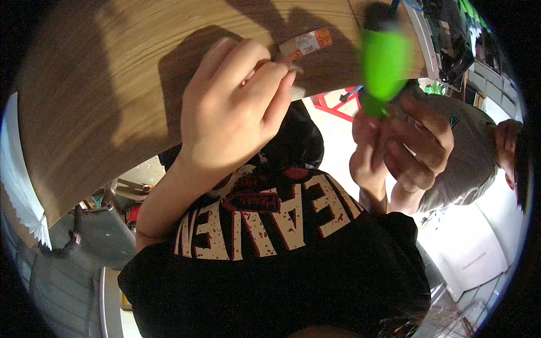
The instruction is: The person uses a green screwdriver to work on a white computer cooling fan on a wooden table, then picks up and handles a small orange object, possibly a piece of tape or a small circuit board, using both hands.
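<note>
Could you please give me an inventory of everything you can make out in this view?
Wood-grained table: 1, brown, across the upper left and centre.
Small rectangular packet: 1, orange and white, on the table near the left fingertips.
Rounded object: 1, bright green, motion-blurred, held up in the right hand.
Pleated sheet: 1, white, at the far left edge.
Boxy unit: 1, white, lower right.
Co-worker: 1, grey shirt, at the right.
Printed shirt: 1, black with pale lettering, worn by the person.
Left hand: 1, bare, fingers curled, over the table edge.
Right hand: 1, bare, right of centre.
Beyond these, much is too small or dark to name.
</note>
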{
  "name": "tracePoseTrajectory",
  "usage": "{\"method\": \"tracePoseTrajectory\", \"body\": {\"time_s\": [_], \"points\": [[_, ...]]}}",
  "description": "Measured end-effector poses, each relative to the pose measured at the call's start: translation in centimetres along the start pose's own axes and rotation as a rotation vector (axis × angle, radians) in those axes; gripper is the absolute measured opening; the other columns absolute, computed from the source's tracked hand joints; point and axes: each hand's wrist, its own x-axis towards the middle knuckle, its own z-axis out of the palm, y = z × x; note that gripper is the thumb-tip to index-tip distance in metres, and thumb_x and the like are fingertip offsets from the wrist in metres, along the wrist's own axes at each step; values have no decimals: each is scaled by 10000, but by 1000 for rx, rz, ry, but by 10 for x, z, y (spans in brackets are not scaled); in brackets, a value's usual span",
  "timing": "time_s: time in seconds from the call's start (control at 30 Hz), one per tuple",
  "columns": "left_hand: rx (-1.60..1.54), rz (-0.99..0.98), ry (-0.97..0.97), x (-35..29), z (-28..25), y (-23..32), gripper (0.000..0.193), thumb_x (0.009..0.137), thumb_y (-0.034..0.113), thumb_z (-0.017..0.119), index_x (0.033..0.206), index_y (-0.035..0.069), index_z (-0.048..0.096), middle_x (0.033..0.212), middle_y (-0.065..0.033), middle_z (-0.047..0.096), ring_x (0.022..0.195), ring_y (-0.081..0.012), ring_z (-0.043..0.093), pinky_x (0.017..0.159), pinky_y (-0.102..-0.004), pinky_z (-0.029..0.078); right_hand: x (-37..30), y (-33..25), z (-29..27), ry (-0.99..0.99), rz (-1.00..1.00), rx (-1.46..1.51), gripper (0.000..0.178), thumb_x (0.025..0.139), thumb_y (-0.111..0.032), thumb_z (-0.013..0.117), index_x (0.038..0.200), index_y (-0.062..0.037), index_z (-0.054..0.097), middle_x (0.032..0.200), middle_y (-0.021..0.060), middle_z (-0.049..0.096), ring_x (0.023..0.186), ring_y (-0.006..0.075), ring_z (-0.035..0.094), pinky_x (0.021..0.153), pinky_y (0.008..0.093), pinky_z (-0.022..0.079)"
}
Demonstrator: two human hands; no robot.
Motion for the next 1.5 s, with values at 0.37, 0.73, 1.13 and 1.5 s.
{"method": "tracePoseTrajectory", "body": {"time_s": [0.37, 0.73, 1.13, 1.5], "points": [[-4, -13, 2, 1, 1, 1, 159, 697, 69, 724, 690, 58, 566, 761, -44, 506, 670, -216, 521, 600, -336, 472, 21, 4, 1, 344, -570, -69, 363, 537, 38, 877, 654, -192, 621, 917, -95, 619, 849, 98, 627, 642, 205, 561], [17, 5, -19, 0, -4, 4, 128, 703, 67, 712, 710, 49, 586, 776, -45, 510, 703, -215, 543, 621, -323, 491, -13, 40, -16, 146, -541, -323, 298, 766, -151, 801, 1026, -163, 656, 999, -38, 609, 876, 86, 616, 726, 210, 549], [12, 24, 34, -6, -4, 5, 124, 721, 69, 709, 735, 51, 587, 767, -52, 509, 697, -222, 546, 613, -330, 490, 5, 12, -1, 40, -353, -595, 222, 841, -45, 652, 1061, -76, 636, 811, 51, 627, 683, 206, 594, 651, 275, 506], [16, 5, 38, 15, -4, 18, 146, 717, 46, 723, 789, 48, 595, 846, -47, 551, 741, -225, 552, 655, -325, 492, 33, 37, -28, -26, -235, -508, 210, 864, -64, 594, 1073, -56, 617, 1009, 90, 587, 921, 248, 552, 783, 349, 477]]}}
